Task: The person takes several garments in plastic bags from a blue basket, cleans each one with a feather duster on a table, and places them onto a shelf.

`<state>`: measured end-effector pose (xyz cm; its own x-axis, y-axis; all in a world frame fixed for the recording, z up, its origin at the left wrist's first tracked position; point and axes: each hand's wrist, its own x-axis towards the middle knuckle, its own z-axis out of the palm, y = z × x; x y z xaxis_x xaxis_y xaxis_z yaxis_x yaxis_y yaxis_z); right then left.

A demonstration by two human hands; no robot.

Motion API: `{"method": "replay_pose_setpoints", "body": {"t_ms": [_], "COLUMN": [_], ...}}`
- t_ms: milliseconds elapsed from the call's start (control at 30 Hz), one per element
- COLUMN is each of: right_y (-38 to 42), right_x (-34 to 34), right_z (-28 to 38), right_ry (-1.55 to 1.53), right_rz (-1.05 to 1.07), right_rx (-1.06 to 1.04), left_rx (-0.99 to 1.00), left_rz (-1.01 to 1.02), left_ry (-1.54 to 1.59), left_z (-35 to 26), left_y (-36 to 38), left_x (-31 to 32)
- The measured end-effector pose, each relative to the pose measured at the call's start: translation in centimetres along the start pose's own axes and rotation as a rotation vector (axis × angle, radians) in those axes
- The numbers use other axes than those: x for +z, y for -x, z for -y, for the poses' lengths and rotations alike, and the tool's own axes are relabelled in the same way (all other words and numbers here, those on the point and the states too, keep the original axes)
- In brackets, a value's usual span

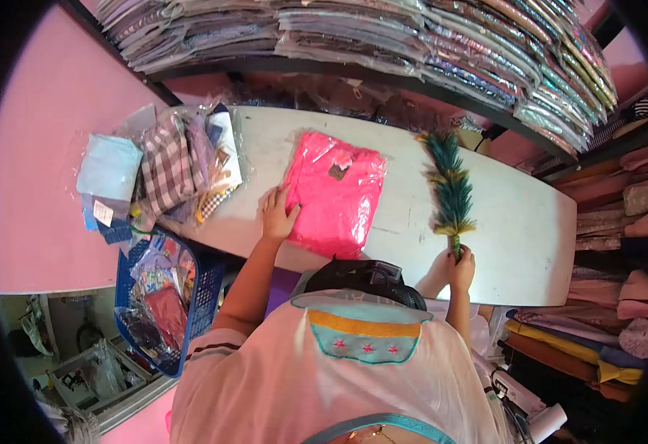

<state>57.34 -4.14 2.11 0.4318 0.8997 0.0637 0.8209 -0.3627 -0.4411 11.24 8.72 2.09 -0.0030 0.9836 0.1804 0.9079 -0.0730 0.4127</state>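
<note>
A folded bright pink garment (pixel 336 196) in a clear plastic bag lies on the white table (pixel 409 174), with a small dark tag near its top. My left hand (pixel 277 214) rests at the garment's left edge, fingers spread, the thumb touching the bag. On the right, a feather duster (pixel 450 181) with dark green and yellow feathers points away from me. Its green handle is in my right hand (pixel 462 266), fingers closed round it near the table's front edge.
Bagged clothes (pixel 169 166) are heaped at the table's left end. Below them stands a blue plastic basket (pixel 209 296) of packaged items. A shelf (pixel 279 68) stacked with bagged garments spans the back. Folded clothes (pixel 598 303) fill shelves at right.
</note>
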Motion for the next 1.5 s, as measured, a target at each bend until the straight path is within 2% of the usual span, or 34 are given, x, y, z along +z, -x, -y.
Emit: {"method": "replay_pose_setpoints", "body": {"t_ms": [100,133,200,233,300,333,433,467,567,600,667,700,733,867,967,1000,1100,1133,1200,1300,1367,1500], "right_y": [0.5,1.2,2.7,3.6,5.1,5.2,5.2,5.4,6.2,6.2,6.1,6.0,6.0,6.7,5.6,5.4,4.8,4.5,4.3,5.2,5.1,4.2], "right_x": [0.3,-0.8,-0.8,-0.9,-1.5,-2.2,-1.2,-0.5,0.5,-0.1,-1.3,-1.4,-0.5,0.6,-0.8,-1.8,-1.9,-1.6,0.5,2.5,1.8,1.3], "right_z": [0.1,2.8,4.6,6.1,8.6,10.2,12.4,13.1,13.6,13.9,15.1,15.6,15.4,16.3,16.5,17.3,18.3,19.0,18.4,18.8,19.8,21.4], "right_ry": [-0.249,-0.247,-0.306,-0.339,-0.426,-0.368,-0.119,-0.179,-0.281,-0.192,-0.053,0.017,-0.052,-0.105,-0.157,-0.277,-0.494,-0.487,-0.263,-0.056,-0.194,-0.408], "right_rz": [0.039,0.002,0.122,0.183,0.385,0.418,0.422,0.349,0.547,0.621,0.597,0.583,0.484,0.629,0.668,0.596,0.406,0.321,0.346,0.462,0.529,0.368], "right_rx": [0.069,0.071,0.046,0.008,-0.222,-0.426,-0.41,-0.351,-0.593,-0.703,-0.662,-0.64,-0.585,-0.66,-0.753,-0.704,-0.306,-0.279,-0.357,-0.503,-0.583,-0.449], "left_rx": [0.009,-0.023,-0.093,-0.194,-0.403,-0.367,-0.511,-0.568,-0.655,-0.676,-0.719,-0.681,-0.645,-0.551,-0.162,-0.056,0.28,0.317,0.4,0.361,0.343,0.356], "left_rz": [-0.142,-0.182,-0.264,-0.199,-0.072,-0.141,-0.033,0.018,0.13,0.114,0.085,0.058,0.033,-0.198,-0.477,-0.357,-0.164,-0.109,0.003,-0.006,0.002,-0.008], "left_ry": [0.056,0.078,0.124,0.255,0.516,0.499,0.589,0.706,0.698,0.645,0.54,0.542,0.544,0.602,0.338,0.19,0.195,0.183,0.158,0.158,0.152,0.146], "left_z": [2.2,3.3,5.5,6.0,6.9,6.8,8.3,8.4,8.8,8.7,8.7,8.5,8.3,7.0,4.4,3.9,1.8,2.1,2.8,3.2,3.4,3.5], "left_y": [2.2,3.2,5.5,6.2,7.6,7.8,7.7,7.8,8.6,8.9,9.9,10.2,10.5,10.9,9.6,9.1,7.7,7.8,7.7,8.1,8.1,8.0], "left_x": [0.3,0.2,-0.4,-0.7,-1.4,-1.5,-0.8,-0.8,-0.3,-0.4,-0.7,-1.2,-1.7,-3.2,-4.9,-5.7,-6.1,-5.6,-4.0,-3.2,-3.1,-3.3]}}
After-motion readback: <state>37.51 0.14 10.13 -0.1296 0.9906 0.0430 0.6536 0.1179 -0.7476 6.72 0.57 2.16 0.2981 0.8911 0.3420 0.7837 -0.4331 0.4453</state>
